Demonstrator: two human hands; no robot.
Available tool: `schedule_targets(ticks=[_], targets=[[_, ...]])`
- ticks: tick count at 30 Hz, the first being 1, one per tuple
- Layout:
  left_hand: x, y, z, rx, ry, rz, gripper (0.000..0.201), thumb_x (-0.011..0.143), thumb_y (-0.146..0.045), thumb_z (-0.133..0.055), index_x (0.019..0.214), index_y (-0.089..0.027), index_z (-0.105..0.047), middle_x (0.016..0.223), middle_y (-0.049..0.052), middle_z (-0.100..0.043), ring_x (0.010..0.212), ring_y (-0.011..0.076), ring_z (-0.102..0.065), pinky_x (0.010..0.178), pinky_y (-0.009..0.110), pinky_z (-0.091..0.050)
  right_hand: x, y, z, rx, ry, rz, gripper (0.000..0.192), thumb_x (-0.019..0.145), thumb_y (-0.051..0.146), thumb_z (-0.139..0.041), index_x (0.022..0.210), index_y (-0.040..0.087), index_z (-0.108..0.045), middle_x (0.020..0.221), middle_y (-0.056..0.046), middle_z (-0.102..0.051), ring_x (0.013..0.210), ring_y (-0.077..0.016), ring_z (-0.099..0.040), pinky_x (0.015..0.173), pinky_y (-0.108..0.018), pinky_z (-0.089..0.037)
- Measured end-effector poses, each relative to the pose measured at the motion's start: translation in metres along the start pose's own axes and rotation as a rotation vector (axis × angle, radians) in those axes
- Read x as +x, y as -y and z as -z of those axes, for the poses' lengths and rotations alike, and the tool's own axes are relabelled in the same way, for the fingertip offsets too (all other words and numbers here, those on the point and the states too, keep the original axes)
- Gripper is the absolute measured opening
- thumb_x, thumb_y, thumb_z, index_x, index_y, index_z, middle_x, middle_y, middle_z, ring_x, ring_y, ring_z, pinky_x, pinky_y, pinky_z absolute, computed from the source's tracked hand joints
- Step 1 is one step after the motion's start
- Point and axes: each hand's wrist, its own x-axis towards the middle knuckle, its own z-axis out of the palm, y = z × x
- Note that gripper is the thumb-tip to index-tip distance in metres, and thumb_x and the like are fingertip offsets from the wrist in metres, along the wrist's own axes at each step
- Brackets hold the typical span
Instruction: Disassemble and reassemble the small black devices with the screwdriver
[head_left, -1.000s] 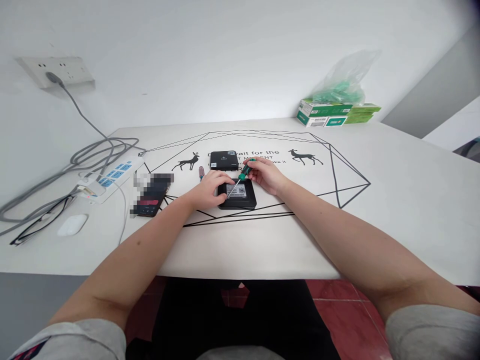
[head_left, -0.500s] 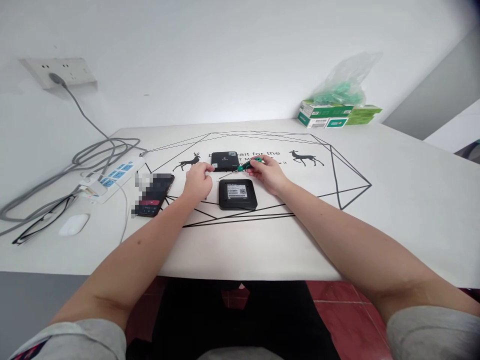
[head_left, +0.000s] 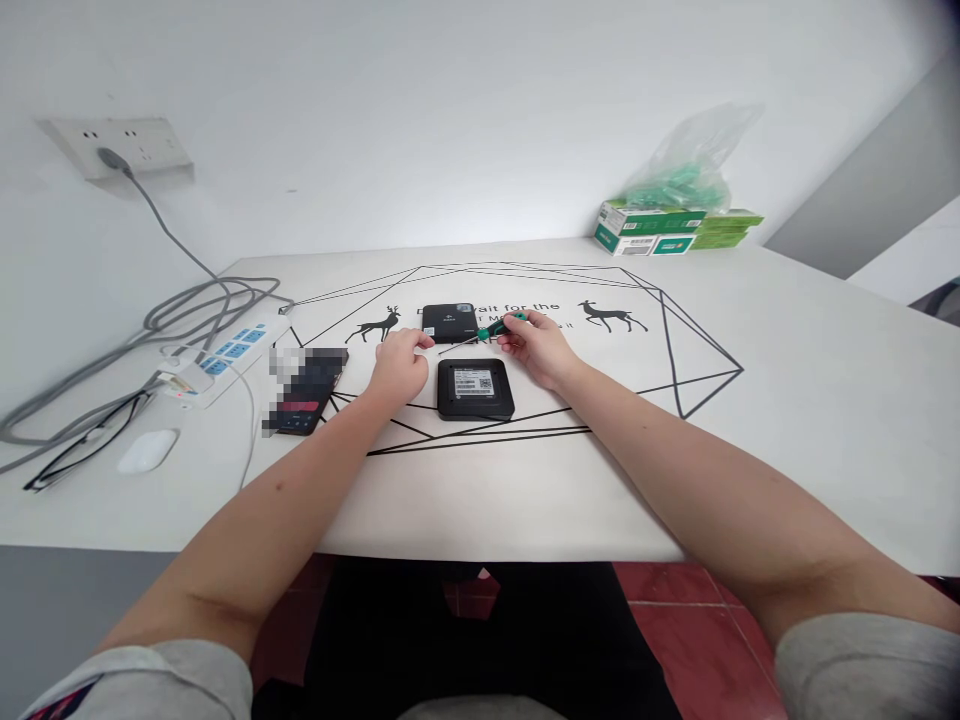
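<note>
A black square device (head_left: 475, 389) with a white label on top lies on the white table (head_left: 525, 480). A second black box (head_left: 448, 322) sits just behind it. My right hand (head_left: 536, 346) holds a green-handled screwdriver (head_left: 489, 331) lifted above the near device, its thin shaft pointing left. My left hand (head_left: 398, 363) hovers left of the device with fingertips pinched close to the screwdriver's tip; what they pinch is too small to tell.
A black phone (head_left: 304, 390) lies left of my left hand. Further left are a power strip (head_left: 217, 360) with grey cables, a white mouse (head_left: 146, 450) and glasses (head_left: 75, 455). Green boxes (head_left: 660, 232) under a plastic bag stand at the back right.
My left hand lifted off the near device and moved left and back. The right hand raised the screwdriver off the device, so its shaft now points left toward my left fingertips.
</note>
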Motion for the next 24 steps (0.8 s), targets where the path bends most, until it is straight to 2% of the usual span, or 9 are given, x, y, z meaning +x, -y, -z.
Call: schedule_targets(ticks=[6, 8, 11, 13, 16, 21, 24], targets=[[-0.001, -0.002, 0.001, -0.023, 0.049, -0.022, 0.031, 0.079, -0.009, -0.056, 0.101, -0.026, -0.070, 0.111, 0.007, -0.076, 0.116, 0.0328, -0.068, 0.107, 0.058, -0.057, 0.010, 0.002, 0.010, 0.073, -0.095, 0.032, 0.032, 0.079, 0.029, -0.090, 0.083, 0.023, -0.058, 0.073, 0.001, -0.069, 0.059, -0.0104, -0.062, 0.056, -0.024, -0.052], [-0.004, -0.008, 0.003, -0.046, 0.111, -0.079, 0.028, 0.086, -0.013, -0.055, 0.106, -0.025, -0.071, 0.116, 0.008, -0.075, 0.119, 0.0316, -0.068, 0.108, 0.055, -0.057, 0.015, 0.004, 0.016, 0.079, -0.144, 0.049, 0.029, 0.079, 0.028, -0.086, 0.082, 0.024, -0.057, 0.070, 0.002, -0.067, 0.055, -0.0102, -0.058, 0.053, -0.025, -0.050], [-0.010, -0.018, 0.006, -0.081, 0.243, -0.208, 0.027, 0.100, -0.029, -0.055, 0.123, -0.024, -0.070, 0.133, 0.010, -0.073, 0.133, 0.0311, -0.064, 0.121, 0.055, -0.049, 0.022, 0.008, 0.026, 0.084, -0.201, 0.060, 0.021, 0.079, 0.026, -0.080, 0.082, 0.023, -0.059, 0.067, 0.002, -0.064, 0.053, -0.0101, -0.053, 0.051, -0.025, -0.048], [-0.013, -0.024, 0.008, -0.102, 0.332, -0.268, 0.037, 0.103, -0.041, -0.059, 0.134, -0.024, -0.066, 0.147, 0.013, -0.067, 0.145, 0.0327, -0.057, 0.128, 0.055, -0.044, 0.026, 0.010, 0.031, 0.083, -0.231, 0.065, 0.016, 0.079, 0.026, -0.076, 0.082, 0.023, -0.061, 0.065, 0.002, -0.064, 0.052, -0.0107, -0.051, 0.049, -0.025, -0.045], [-0.016, -0.028, 0.011, -0.111, 0.435, -0.282, 0.056, 0.099, -0.053, -0.066, 0.146, -0.023, -0.061, 0.161, 0.015, -0.056, 0.154, 0.0352, -0.051, 0.130, 0.055, -0.042, 0.029, 0.010, 0.035, 0.076, -0.261, 0.070, 0.012, 0.078, 0.027, -0.073, 0.083, 0.023, -0.063, 0.063, 0.001, -0.063, 0.051, -0.0120, -0.050, 0.047, -0.025, -0.042], [-0.017, -0.028, 0.015, -0.045, 0.579, -0.260, 0.092, 0.081, -0.060, -0.087, 0.160, -0.029, -0.053, 0.175, 0.014, -0.041, 0.160, 0.0406, -0.044, 0.130, 0.056, -0.043, 0.028, 0.008, 0.033, 0.064, -0.256, 0.065, 0.010, 0.077, 0.026, -0.071, 0.084, 0.022, -0.064, 0.064, -0.001, -0.065, 0.052, -0.0122, -0.051, 0.046, -0.024, -0.040], [-0.018, -0.030, 0.016, 0.024, 0.600, -0.235, 0.105, 0.075, -0.060, -0.092, 0.165, -0.030, -0.048, 0.179, 0.015, -0.036, 0.161, 0.0465, -0.041, 0.130, 0.062, -0.040, 0.026, 0.008, 0.029, 0.059, -0.237, 0.066, 0.010, 0.077, 0.025, -0.071, 0.084, 0.022, -0.064, 0.064, -0.002, -0.066, 0.052, -0.0120, -0.051, 0.046, -0.023, -0.040]])
